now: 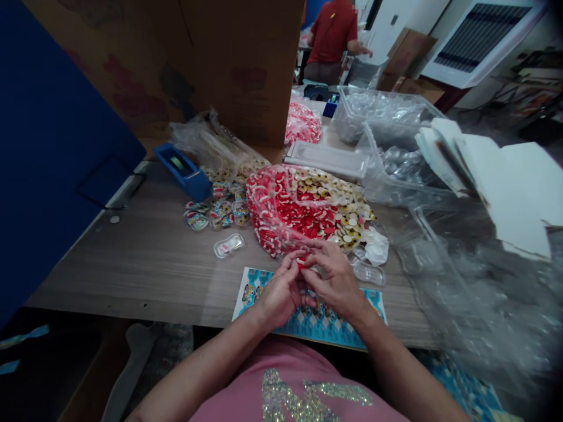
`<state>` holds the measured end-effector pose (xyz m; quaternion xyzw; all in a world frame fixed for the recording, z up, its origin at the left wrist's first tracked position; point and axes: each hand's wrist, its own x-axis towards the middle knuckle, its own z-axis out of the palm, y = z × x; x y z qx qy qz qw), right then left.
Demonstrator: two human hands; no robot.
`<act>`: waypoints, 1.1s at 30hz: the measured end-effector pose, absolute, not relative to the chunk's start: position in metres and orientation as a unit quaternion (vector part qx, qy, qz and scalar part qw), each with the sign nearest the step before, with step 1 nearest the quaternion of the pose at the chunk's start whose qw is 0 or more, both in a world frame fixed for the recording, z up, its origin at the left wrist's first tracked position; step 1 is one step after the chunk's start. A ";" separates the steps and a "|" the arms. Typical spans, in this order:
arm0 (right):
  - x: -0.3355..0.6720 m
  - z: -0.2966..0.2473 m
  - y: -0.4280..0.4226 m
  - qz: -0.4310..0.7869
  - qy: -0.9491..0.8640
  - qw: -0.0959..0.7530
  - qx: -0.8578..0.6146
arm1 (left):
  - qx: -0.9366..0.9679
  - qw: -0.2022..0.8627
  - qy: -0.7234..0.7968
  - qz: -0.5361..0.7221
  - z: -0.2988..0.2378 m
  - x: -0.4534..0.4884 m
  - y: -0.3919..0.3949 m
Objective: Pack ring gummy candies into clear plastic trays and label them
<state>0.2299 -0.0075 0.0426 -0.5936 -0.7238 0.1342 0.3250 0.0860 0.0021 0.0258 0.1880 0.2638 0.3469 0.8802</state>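
A small red-and-white piece [301, 261] is pinched between the fingertips of my left hand [280, 296] and my right hand [333, 282]. Beneath both hands lies a blue printed sticker sheet [338, 335], partly covered by them. Just beyond my fingers, an open clear bag [264, 220] holds many similar red-and-white pieces, with round cream-and-yellow pieces [349, 225] on its right side. A small clear plastic case [229, 245] rests on the table to the left. Another clear case [369, 274] lies right of my right hand, beside crumpled white paper [377, 246].
Several filled, labelled cases [222, 214] are piled near a blue tape dispenser [185, 174]. Clear bins [396, 187] of plastic cases and white card sheets [512, 187] stand at right. A cardboard box [237, 70] rises behind. Someone in a red shirt [335, 32] stands farther back.
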 end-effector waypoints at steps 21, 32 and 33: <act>0.244 0.041 -0.016 0.045 -0.760 0.381 -0.525 | 0.220 0.875 0.281 0.326 0.022 0.080 0.001; 0.239 0.044 -0.019 -0.065 -0.812 0.232 -0.531 | 0.282 0.833 0.341 0.331 0.024 0.086 -0.002; 0.238 0.043 -0.020 -0.068 -0.809 0.234 -0.534 | 0.288 0.830 0.345 0.330 0.024 0.086 -0.002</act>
